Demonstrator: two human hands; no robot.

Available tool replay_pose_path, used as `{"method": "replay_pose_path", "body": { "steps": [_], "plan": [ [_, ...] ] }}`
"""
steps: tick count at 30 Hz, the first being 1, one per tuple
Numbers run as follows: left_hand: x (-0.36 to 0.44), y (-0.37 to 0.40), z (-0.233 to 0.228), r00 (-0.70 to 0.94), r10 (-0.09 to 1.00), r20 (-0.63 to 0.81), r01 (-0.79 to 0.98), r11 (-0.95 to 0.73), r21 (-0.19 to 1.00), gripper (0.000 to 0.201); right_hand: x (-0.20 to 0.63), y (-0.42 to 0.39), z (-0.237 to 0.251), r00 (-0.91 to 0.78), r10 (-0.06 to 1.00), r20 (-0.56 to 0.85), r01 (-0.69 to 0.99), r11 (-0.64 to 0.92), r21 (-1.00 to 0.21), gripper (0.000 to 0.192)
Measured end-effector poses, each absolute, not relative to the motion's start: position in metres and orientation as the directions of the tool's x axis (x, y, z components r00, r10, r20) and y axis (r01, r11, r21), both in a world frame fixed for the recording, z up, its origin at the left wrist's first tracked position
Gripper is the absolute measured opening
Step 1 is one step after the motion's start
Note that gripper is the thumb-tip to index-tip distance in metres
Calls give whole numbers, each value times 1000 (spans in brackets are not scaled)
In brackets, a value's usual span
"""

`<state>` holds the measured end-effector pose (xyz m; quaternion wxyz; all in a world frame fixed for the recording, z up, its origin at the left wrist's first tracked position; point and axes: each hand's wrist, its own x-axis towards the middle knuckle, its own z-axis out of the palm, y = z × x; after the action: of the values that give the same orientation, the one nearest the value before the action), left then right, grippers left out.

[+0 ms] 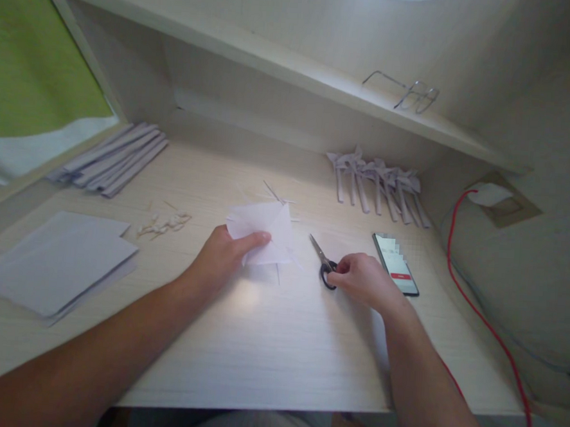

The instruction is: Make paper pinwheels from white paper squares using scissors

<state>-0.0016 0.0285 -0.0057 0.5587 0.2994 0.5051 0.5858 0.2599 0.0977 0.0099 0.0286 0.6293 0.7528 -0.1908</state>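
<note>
Left hand [229,245]: thumb clamps thin, angular white paper [268,220]
Right hand [364,279]: fingers pinch scissors [327,266], black looped handles, tapered metal blades
Desk [257,360]: pale, streaky wood grain

Glasses [417,96] on shelf [284,65], 1 lit phone [394,262], red cable [481,314]

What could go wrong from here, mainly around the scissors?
1. Snagged paper: the tip of the scissors, at the right hand, lies near the white paper in the left hand; a sideways swing might catch it.
2. Bumped phone: the phone lies close beside the right hand, so a backward move might knock it.
</note>
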Motion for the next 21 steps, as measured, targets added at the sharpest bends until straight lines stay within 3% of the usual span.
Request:
{"method": "replay_pose_path", "body": {
  "steps": [6,10,14,21],
  "plan": [
    [-5,31,0,-242,951,-195,-398,86,913,37,260,101,7,-265,910,-317,922,143,-360,12],
    [-6,32,0,-260,949,-178,-395,64,916,36,257,103,3,-285,894,-345,903,130,-409,21],
    [-6,33,0,-269,947,-175,-387,60,920,34,257,103,0,-265,915,-304,913,136,-385,32],
    [-7,33,-1,-272,948,-168,-375,57,925,35,262,104,5,-201,952,-232,944,125,-306,19]
  ]
}}
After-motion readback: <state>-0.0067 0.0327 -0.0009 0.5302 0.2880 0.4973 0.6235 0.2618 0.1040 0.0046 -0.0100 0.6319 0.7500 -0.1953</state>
